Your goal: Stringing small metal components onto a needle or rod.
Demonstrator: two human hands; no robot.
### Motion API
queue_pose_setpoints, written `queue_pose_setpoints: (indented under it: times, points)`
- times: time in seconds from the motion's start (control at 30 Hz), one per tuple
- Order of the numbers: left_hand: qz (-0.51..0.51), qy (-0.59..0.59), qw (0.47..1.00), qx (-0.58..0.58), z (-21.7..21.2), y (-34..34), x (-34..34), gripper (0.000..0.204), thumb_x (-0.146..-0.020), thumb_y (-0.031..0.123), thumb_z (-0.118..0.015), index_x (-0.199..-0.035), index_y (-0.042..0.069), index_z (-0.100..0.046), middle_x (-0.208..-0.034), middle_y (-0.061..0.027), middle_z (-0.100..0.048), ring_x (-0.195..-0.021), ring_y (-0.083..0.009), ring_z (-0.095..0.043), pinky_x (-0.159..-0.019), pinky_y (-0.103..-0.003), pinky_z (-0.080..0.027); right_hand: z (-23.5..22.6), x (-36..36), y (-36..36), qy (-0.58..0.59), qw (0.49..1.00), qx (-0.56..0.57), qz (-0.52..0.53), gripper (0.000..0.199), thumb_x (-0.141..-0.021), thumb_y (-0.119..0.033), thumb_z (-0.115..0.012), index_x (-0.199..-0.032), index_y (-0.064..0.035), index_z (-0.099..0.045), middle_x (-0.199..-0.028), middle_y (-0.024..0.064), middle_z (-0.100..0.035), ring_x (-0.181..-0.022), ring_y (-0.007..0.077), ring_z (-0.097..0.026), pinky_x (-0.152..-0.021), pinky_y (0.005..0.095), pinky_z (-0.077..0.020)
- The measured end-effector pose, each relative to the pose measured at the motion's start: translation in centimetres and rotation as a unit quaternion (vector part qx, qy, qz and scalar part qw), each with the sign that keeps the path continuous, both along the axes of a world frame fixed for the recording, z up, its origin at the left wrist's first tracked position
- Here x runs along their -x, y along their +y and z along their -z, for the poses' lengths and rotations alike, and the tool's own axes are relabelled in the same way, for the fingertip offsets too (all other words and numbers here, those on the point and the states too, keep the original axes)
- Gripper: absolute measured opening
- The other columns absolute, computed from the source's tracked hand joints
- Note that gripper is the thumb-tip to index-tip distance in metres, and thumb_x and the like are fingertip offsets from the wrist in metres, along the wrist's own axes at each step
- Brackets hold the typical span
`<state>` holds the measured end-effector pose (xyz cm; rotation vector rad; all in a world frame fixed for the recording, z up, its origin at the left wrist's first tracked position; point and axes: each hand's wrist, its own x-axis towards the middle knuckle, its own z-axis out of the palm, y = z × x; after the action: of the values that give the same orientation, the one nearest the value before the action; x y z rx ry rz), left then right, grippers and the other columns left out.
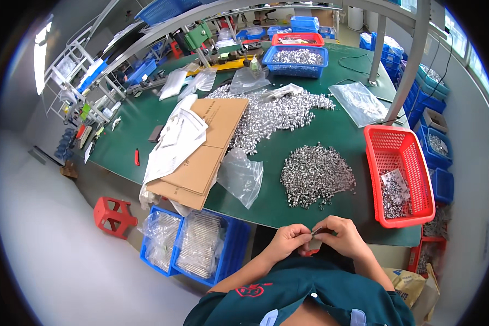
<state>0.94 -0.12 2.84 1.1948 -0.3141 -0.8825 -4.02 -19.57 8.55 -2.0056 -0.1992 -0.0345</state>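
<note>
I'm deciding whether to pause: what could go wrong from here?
The small, metallic-looking piece held between the left hand and right hand could slip and fall: it is by the near edge of the green tabletop.
The round heap of small silver metal parts sits loose on the tabletop, so a knock might scatter some.
The flat brown cardboard seems to overhang the edge, so a bump might tip it toward the blue plastic bins.

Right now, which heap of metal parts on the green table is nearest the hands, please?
The smaller, rounded heap at the front; the larger heap spreads farther back, beside the cardboard.
</note>
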Motion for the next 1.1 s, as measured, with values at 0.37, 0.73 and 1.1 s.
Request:
queue_pose_setpoints:
  times: [0.37, 0.73, 1.1]
  points:
    - [-0.138, -0.003, 0.99, 0.001, 1.0, 0.4, -0.2, 0.012, -0.091, 0.011, -0.056, -0.091, 0.0, -0.06, -0.069, -0.0045, -0.059, -0.058, -0.0099, -0.055, -0.056, -0.022, -0.048, 3.8, -3.0, -2.0, -0.139, 0.958, 0.205, 0.142, 0.02, -0.074, -0.003, -0.065, -0.093, -0.0048, -0.063, -0.084, 0.0121, -0.059, -0.08, 0.0316, -0.059, -0.068, 0.0382, -0.0489]
    - [-0.147, 0.005, 0.989, -0.007, 1.9, 0.6, 0.0, 0.013, -0.091, 0.012, -0.056, -0.092, -0.001, -0.061, -0.071, -0.0037, -0.059, -0.059, -0.0094, -0.055, -0.055, -0.022, -0.046, 6.5, -3.7, -1.0, -0.156, 0.946, 0.244, 0.148, 0.019, -0.072, -0.006, -0.067, -0.091, -0.0066, -0.066, -0.082, 0.0072, -0.059, -0.079, 0.0265, -0.06, -0.067, 0.0362, -0.0501]
    - [-0.132, -0.003, 0.991, -0.018, 1.9, 0.0, -0.3, 0.014, -0.091, 0.013, -0.057, -0.091, -0.001, -0.061, -0.07, -0.0039, -0.059, -0.06, -0.0098, -0.055, -0.055, -0.022, -0.046, 6.7, -2.2, -2.7, -0.208, 0.934, 0.247, 0.155, 0.014, -0.067, -0.003, -0.068, -0.08, -0.0046, -0.063, -0.076, 0.0068, -0.058, -0.073, 0.0259, -0.059, -0.062, 0.0356, -0.0495]
